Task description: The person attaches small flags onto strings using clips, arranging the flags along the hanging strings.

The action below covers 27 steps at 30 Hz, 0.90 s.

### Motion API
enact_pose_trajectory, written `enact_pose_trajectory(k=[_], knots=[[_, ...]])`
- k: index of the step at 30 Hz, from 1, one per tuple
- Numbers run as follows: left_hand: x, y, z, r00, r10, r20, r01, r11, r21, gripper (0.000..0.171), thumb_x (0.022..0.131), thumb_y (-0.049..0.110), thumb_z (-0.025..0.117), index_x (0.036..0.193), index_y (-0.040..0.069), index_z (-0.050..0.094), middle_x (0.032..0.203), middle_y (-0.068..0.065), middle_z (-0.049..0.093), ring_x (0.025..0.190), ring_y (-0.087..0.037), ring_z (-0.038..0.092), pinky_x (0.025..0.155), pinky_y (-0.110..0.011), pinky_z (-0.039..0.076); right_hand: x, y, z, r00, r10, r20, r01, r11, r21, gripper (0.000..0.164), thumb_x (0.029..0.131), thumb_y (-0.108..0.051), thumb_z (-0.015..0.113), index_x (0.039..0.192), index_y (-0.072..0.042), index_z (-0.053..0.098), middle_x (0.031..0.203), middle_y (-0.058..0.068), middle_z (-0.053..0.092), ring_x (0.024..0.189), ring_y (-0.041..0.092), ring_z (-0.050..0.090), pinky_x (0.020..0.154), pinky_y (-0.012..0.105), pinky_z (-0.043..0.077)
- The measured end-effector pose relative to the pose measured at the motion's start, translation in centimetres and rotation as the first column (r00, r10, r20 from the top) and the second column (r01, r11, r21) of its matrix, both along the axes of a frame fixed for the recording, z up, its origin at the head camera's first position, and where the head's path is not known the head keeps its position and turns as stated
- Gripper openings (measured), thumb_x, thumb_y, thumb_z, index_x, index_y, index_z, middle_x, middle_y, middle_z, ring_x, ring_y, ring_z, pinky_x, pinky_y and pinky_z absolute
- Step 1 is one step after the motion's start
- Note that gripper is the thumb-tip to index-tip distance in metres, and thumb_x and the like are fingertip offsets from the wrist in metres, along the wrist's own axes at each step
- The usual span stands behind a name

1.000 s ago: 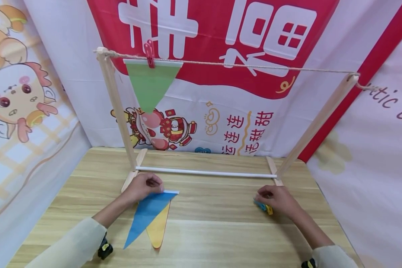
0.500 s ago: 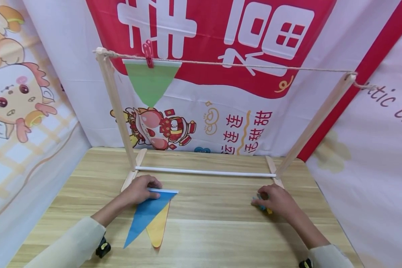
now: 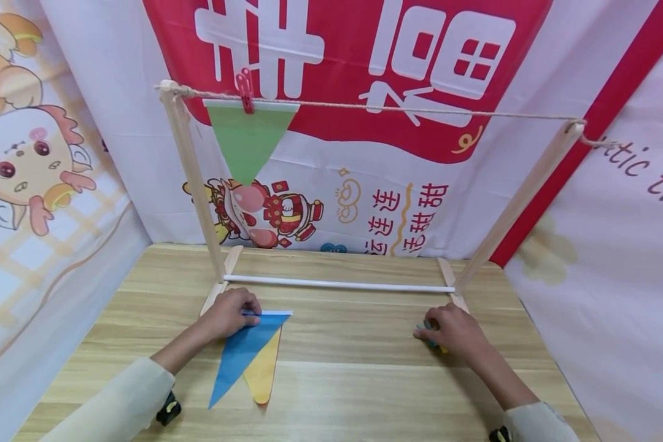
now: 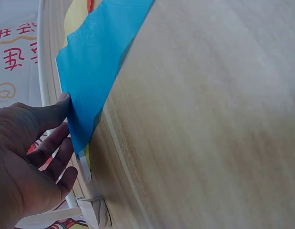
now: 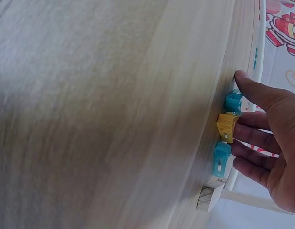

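Note:
In the head view my left hand [image 3: 231, 313] pinches the white top edge of a blue triangular pennant [image 3: 248, 341], thumb over it. A yellow pennant [image 3: 262, 374] lies beneath it, with a thin red edge showing under that. My right hand [image 3: 453, 328] is down at the small clips on the table. In the right wrist view, its relaxed fingers lie behind a teal clip [image 5: 233, 101], a yellow clip [image 5: 227, 127] and another teal clip [image 5: 221, 159]; the thumb is apart from the fingers. A pink clothespin [image 3: 245, 91] holds a green pennant [image 3: 251, 138] on the twine [image 3: 398, 108].
Two wooden posts, the left post [image 3: 193, 178] and right post [image 3: 522, 202], carry the twine above the wooden table [image 3: 359, 393]. A white rod [image 3: 337, 284] joins their feet near the table's back. Printed cloth [image 3: 331, 159] hangs behind.
My left thumb has moved onto the blue pennant's top edge, and the pennants have shifted slightly. My right thumb and fingers have parted around the clips. The green pennant sways a little.

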<state>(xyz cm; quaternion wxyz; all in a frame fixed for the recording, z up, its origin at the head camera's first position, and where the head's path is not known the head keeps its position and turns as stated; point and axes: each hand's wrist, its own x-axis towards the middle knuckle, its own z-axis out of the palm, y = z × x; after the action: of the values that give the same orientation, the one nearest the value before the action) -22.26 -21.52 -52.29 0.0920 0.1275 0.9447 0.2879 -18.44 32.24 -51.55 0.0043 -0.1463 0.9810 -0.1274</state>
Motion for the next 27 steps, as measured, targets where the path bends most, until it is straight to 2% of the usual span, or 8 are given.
enact_pose_trajectory(k=[4,6,9,11,15,19,27], knots=[[0.0,-0.1,-0.1,0.999,-0.020,-0.029,0.020,1.000,-0.010,0.010,0.098,0.012,0.089,0.094,0.016,0.081,0.097,0.000,0.073,0.093,-0.018,0.062,0.093,-0.048,0.054,-0.1,-0.1,0.0,0.999,-0.002,0.036,0.003,1.000,-0.024,0.037,0.093,-0.047,0.093,0.100,-0.013,0.081,0.084,-0.003,0.068,0.084,0.014,0.056,0.073,0.037,0.054],[0.0,0.0,-0.1,1.000,-0.018,-0.025,0.018,1.000,-0.007,0.008,0.099,0.013,0.088,0.101,0.015,0.081,0.100,0.000,0.074,0.094,-0.018,0.063,0.096,-0.050,0.056,-0.1,-0.2,0.0,0.999,0.007,0.054,-0.005,0.999,-0.041,0.035,0.094,-0.044,0.092,0.101,-0.012,0.080,0.084,-0.003,0.067,0.084,0.014,0.055,0.073,0.036,0.052],[0.1,0.0,-0.1,1.000,-0.017,-0.016,0.017,1.000,-0.002,0.015,0.100,0.013,0.087,0.114,0.011,0.081,0.106,-0.002,0.076,0.099,-0.019,0.066,0.100,-0.054,0.060,-0.1,-0.3,0.1,0.998,0.028,0.055,-0.024,0.998,-0.060,0.031,0.096,-0.039,0.092,0.101,-0.011,0.080,0.084,-0.003,0.065,0.086,0.014,0.053,0.074,0.035,0.048],[0.1,0.1,0.0,1.000,-0.015,-0.009,0.015,1.000,-0.002,0.018,0.101,0.013,0.087,0.117,0.010,0.081,0.108,-0.003,0.076,0.100,-0.019,0.067,0.101,-0.055,0.060,-0.2,-0.3,0.1,0.998,0.046,0.044,-0.043,0.997,-0.065,0.029,0.096,-0.036,0.092,0.101,-0.010,0.080,0.083,-0.004,0.064,0.086,0.014,0.052,0.075,0.034,0.047],[0.0,-0.1,-0.1,1.000,-0.019,-0.017,0.019,1.000,-0.012,0.015,0.099,0.015,0.089,0.112,0.011,0.082,0.106,-0.003,0.076,0.100,-0.020,0.067,0.102,-0.057,0.056,-0.4,-0.5,0.2,0.995,0.099,0.023,-0.097,0.991,-0.088,0.025,0.096,-0.030,0.092,0.102,-0.009,0.080,0.085,-0.004,0.067,0.086,0.013,0.054,0.077,0.036,0.049],[-0.2,-0.2,0.0,1.000,-0.021,-0.005,0.021,1.000,-0.011,0.013,0.097,0.017,0.091,0.106,0.013,0.081,0.101,-0.001,0.074,0.098,-0.020,0.065,0.099,-0.060,0.048,-0.6,-0.7,0.5,0.991,0.127,0.037,-0.123,0.987,-0.106,0.026,0.097,-0.028,0.091,0.106,-0.005,0.081,0.091,0.001,0.073,0.088,0.016,0.058,0.081,0.041,0.053],[-1.1,0.1,0.3,0.995,-0.021,0.100,0.024,0.999,-0.028,0.014,0.099,0.015,0.089,0.104,0.014,0.077,0.095,-0.001,0.070,0.095,-0.022,0.060,0.097,-0.058,0.039,-0.5,-1.1,0.7,0.991,0.125,0.056,-0.119,0.988,-0.093,0.027,0.098,-0.027,0.090,0.111,-0.005,0.081,0.101,0.005,0.075,0.096,0.020,0.064,0.088,0.047,0.058]])
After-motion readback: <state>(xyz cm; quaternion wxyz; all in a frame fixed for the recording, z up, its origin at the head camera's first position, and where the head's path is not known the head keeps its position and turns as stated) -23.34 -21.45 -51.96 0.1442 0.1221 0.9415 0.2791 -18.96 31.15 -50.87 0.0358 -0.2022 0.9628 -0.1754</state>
